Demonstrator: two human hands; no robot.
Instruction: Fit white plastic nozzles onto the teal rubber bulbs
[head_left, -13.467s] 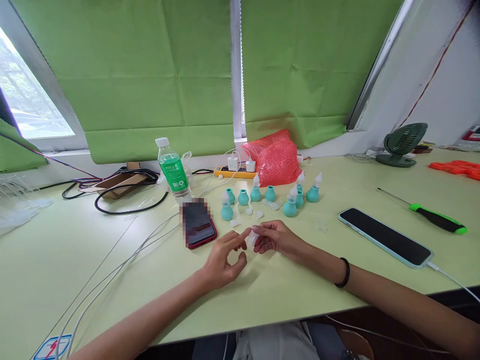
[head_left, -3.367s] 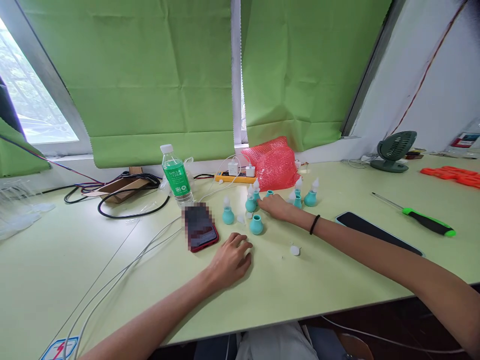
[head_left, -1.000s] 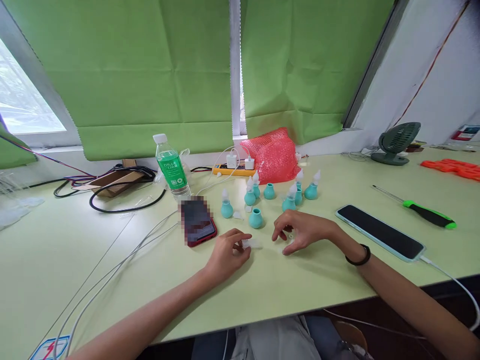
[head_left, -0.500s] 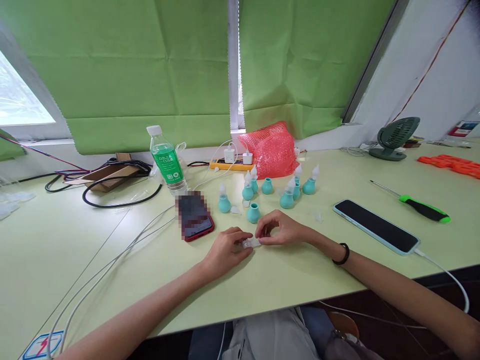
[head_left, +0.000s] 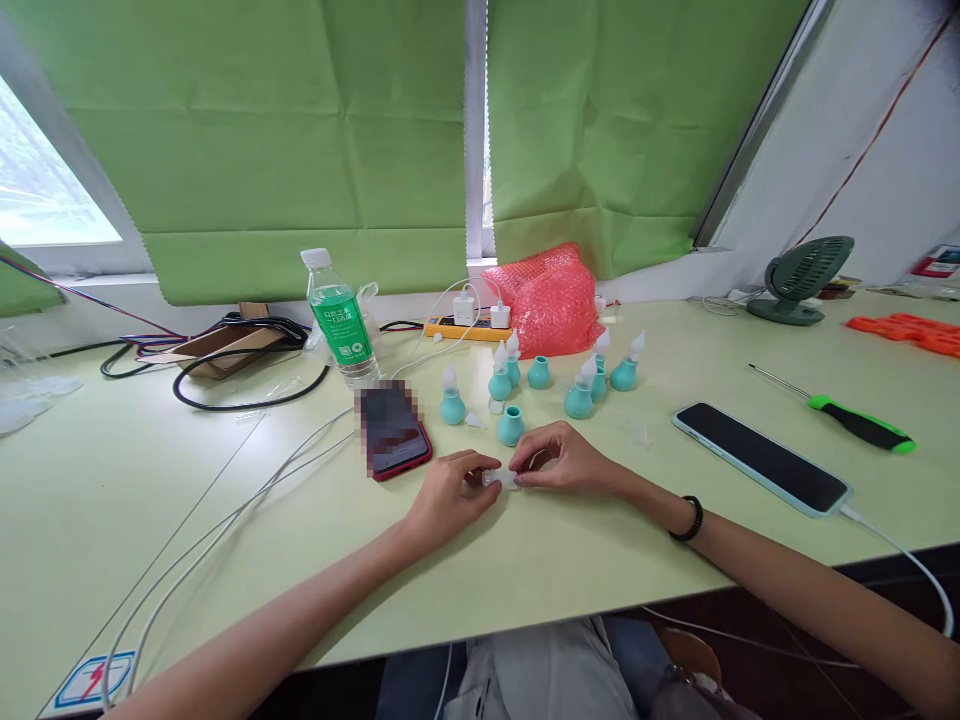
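Note:
My left hand (head_left: 448, 492) and my right hand (head_left: 561, 463) meet low over the pale green table (head_left: 585, 570), fingers pinched on the two ends of a small clear plastic piece (head_left: 501, 479). Just behind them stands an open teal rubber bulb (head_left: 511, 427) with no tip. Further back are several more teal bulbs (head_left: 579, 398), most with clear tips fitted. A loose clear tip (head_left: 474, 421) lies beside the leftmost bulb (head_left: 452, 405).
A red-cased phone (head_left: 392, 440) lies left of my hands, a larger phone (head_left: 760, 457) on a cable to the right. A water bottle (head_left: 339, 322), red bubble wrap (head_left: 551, 299), power strip (head_left: 462, 328), cables (head_left: 247, 400), green-handled screwdriver (head_left: 847, 419) and small fan (head_left: 801, 281) stand around.
My right hand came back from the bulbs and joined my left hand on the clear piece. One tipless bulb now stands nearer to me.

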